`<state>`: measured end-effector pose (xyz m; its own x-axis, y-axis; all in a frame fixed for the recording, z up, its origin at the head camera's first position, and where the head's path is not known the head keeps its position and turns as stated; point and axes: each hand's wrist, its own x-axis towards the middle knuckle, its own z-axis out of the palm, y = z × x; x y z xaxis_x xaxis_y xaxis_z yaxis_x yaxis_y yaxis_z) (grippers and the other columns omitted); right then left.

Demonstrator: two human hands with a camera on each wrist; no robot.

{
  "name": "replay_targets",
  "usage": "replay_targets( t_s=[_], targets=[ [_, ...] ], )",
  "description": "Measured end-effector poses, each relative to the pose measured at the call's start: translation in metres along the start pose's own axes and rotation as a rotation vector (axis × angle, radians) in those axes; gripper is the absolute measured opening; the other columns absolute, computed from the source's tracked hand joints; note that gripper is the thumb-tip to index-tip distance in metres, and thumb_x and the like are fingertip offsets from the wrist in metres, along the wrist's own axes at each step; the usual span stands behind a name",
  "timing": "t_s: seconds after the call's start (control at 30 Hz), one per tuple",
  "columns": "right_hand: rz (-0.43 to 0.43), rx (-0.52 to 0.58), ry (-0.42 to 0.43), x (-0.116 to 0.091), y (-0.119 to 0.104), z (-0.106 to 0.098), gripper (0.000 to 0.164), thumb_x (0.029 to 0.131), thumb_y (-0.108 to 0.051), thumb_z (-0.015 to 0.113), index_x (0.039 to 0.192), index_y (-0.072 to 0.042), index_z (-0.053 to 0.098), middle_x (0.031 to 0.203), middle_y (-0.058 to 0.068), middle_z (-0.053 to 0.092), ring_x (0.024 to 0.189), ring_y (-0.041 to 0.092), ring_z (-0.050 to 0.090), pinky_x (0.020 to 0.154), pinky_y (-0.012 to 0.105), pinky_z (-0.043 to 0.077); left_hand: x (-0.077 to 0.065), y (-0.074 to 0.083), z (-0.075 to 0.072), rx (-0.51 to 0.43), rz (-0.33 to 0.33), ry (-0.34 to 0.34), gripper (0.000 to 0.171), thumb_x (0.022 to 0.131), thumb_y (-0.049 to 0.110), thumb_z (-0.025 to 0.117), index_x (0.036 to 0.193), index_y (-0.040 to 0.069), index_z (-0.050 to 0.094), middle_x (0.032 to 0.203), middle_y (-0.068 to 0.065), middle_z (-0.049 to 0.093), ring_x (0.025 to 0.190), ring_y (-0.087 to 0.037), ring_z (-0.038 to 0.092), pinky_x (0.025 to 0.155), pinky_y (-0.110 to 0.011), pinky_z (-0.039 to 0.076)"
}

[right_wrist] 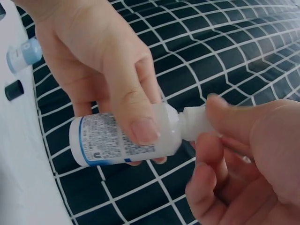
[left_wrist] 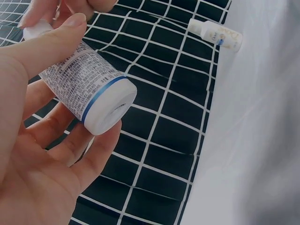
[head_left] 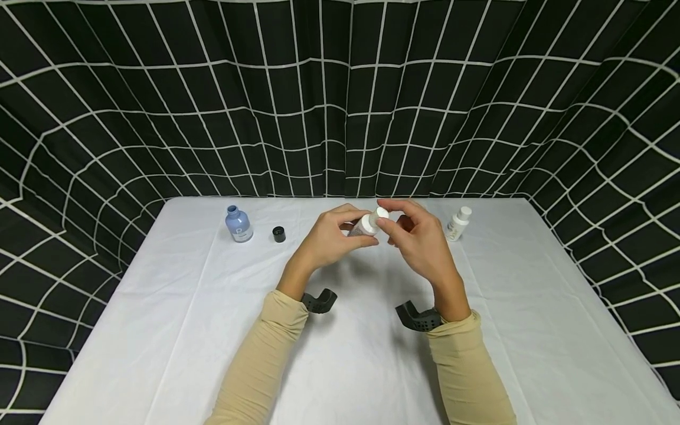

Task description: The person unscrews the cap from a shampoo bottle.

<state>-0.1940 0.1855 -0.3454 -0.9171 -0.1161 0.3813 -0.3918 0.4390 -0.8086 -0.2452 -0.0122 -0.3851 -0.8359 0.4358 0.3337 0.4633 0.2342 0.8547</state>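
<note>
Over the middle of the table, my left hand (head_left: pixel 330 237) grips a small white bottle (right_wrist: pixel 105 140) round its body, thumb across the printed label. The bottle is tilted, and a blue band runs near its base in the left wrist view. My right hand (head_left: pixel 422 241) pinches the white cap (right_wrist: pixel 196 123) at the bottle's top between thumb and fingers. A short stretch of white neck (right_wrist: pixel 182 125) shows between cap and shoulder. Part of the cap is hidden behind the right fingertips.
On the white-covered table (head_left: pixel 340 366), an uncapped blue bottle (head_left: pixel 239 225) stands at the back left, beside a black cap (head_left: pixel 278 234). Another white bottle (head_left: pixel 458 225), capped, stands right of my right hand. A black gridded curtain (head_left: pixel 340 100) surrounds the back and sides.
</note>
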Motion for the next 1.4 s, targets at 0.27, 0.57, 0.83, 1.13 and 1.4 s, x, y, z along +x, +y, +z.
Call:
replay_targets(
  t_s=[0.27,0.57,0.83,1.13,1.4],
  targets=[
    [-0.007,0.023,-0.051,-0.0014,-0.0026,-0.0036,0.041,0.097,-0.022,0.072,0.137,-0.021,0.064,0.121,0.004,0.071,0.062,0.018,0.063,0.060,0.021,0.051,0.0004,-0.0019,-0.0013,-0.008,0.003,-0.004,0.045,0.081,0.025,0.088,0.123,0.015,0.075,0.107,0.003,0.069,0.101,-0.011,0.063,0.095,-0.029,0.058],
    [0.125,-0.035,0.009,0.0006,-0.0022,-0.0027,0.040,0.087,-0.035,0.082,0.120,-0.018,0.067,0.101,-0.001,0.060,0.059,0.010,0.048,0.050,0.023,0.039,-0.0014,-0.0005,-0.0007,-0.008,-0.002,-0.010,0.045,0.076,0.027,0.092,0.118,0.023,0.077,0.105,0.008,0.069,0.096,-0.011,0.064,0.088,-0.040,0.058],
    [0.108,-0.087,-0.011,0.0001,-0.0025,-0.0008,0.031,0.089,-0.036,0.080,0.112,-0.018,0.071,0.089,-0.001,0.061,0.061,0.012,0.050,0.051,0.024,0.040,-0.0017,-0.0004,-0.0006,0.022,0.007,-0.024,0.043,0.076,0.030,0.092,0.116,0.028,0.078,0.105,0.009,0.068,0.093,-0.011,0.062,0.081,-0.030,0.054],
    [-0.024,-0.070,0.030,-0.0007,-0.0020,0.0014,0.026,0.093,-0.021,0.076,0.117,-0.011,0.071,0.101,0.002,0.066,0.078,0.016,0.058,0.068,0.018,0.048,-0.0018,-0.0016,-0.0057,0.012,-0.024,0.001,0.045,0.076,0.025,0.092,0.118,0.023,0.076,0.110,0.009,0.069,0.102,-0.010,0.063,0.096,-0.029,0.057],
    [0.039,-0.014,0.084,0.0028,0.0006,0.0049,0.029,0.094,-0.016,0.074,0.120,-0.005,0.067,0.114,0.011,0.069,0.091,0.009,0.062,0.079,0.010,0.050,0.0000,-0.0011,-0.0092,-0.044,-0.007,0.089,0.045,0.078,0.020,0.090,0.121,0.020,0.074,0.114,0.005,0.072,0.108,-0.011,0.066,0.099,-0.029,0.057]
  ],
)
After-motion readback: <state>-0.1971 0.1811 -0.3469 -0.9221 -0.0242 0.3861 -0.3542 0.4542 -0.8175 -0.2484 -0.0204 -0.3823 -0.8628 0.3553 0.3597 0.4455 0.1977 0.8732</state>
